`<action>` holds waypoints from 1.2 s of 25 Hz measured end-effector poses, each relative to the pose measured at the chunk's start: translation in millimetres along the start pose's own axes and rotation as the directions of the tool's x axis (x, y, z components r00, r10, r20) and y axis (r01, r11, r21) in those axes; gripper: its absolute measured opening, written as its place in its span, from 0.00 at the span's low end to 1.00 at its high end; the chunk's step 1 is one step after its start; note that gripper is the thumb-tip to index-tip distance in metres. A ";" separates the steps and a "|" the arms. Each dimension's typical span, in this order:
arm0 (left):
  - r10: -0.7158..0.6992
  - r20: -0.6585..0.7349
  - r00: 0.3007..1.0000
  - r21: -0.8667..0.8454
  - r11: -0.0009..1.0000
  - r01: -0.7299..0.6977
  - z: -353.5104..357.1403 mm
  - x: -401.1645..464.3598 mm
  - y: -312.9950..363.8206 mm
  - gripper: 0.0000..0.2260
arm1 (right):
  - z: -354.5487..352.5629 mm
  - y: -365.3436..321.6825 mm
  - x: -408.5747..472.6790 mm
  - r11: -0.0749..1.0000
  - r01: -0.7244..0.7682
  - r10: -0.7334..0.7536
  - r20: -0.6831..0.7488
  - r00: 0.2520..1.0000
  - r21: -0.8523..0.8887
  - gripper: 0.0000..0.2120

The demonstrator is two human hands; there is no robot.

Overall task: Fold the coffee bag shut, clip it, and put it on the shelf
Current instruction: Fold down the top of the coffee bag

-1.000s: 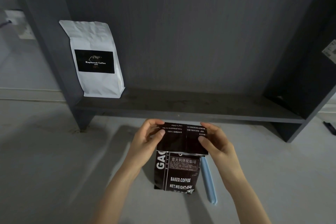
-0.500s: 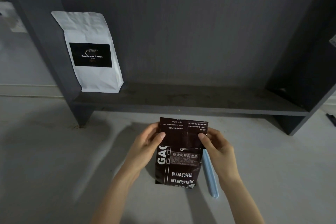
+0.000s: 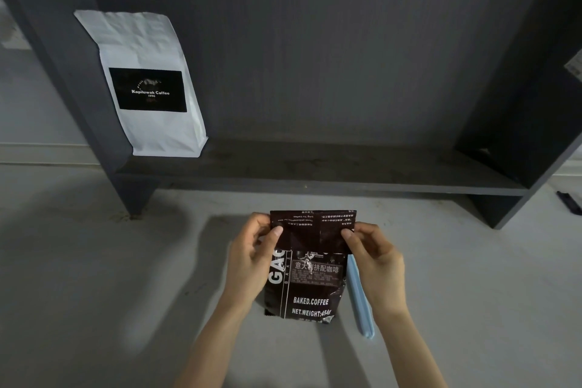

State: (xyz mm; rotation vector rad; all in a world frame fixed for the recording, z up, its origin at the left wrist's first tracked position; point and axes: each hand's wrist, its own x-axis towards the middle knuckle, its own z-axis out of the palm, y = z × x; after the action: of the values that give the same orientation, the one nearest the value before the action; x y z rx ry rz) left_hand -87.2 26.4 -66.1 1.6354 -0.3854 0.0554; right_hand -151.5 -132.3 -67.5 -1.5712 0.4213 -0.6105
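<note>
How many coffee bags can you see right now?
2. A white coffee bag stands on the shelf at its left end; a dark coffee bag is held in both hands on the floor. None appear hidden.

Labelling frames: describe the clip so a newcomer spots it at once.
Start at the dark shelf unit, then drop to the grey floor in front, where both hands pinch the dark coffee bag. The clip lies flat just right of the bag, partly behind the right hand: a long, slim, pale blue stick, the only blue item.
</note>
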 end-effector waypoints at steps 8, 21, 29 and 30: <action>-0.137 0.002 0.991 -0.155 0.979 0.136 -0.9 0.3 7.3 0.04 | 2.4 -0.7 -3.8 0.997 -0.017 0.018 -0.010 1.000 0.077 0.07; -0.093 0.060 0.994 -0.072 0.993 0.097 -0.1 -0.4 14.9 0.08 | -0.6 -6.5 -2.7 0.999 -0.001 -0.003 0.098 0.995 0.039 0.06; -0.139 0.061 0.988 -0.097 0.985 0.145 -5.6 -1.1 16.5 0.08 | -28.0 17.5 1.5 0.900 -0.051 0.064 0.016 0.998 -0.432 0.07; -0.146 0.063 0.987 -0.104 0.983 0.152 -5.3 -0.7 15.8 0.08 | -29.7 26.6 -1.6 0.807 -0.073 0.109 0.026 0.994 -0.586 0.13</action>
State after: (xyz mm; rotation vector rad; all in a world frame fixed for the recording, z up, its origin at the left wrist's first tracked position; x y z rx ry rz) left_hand -91.3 30.9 -50.5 1.5560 -0.3013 -0.1215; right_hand -168.4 -157.4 -93.4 -2.1379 0.6831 -0.3691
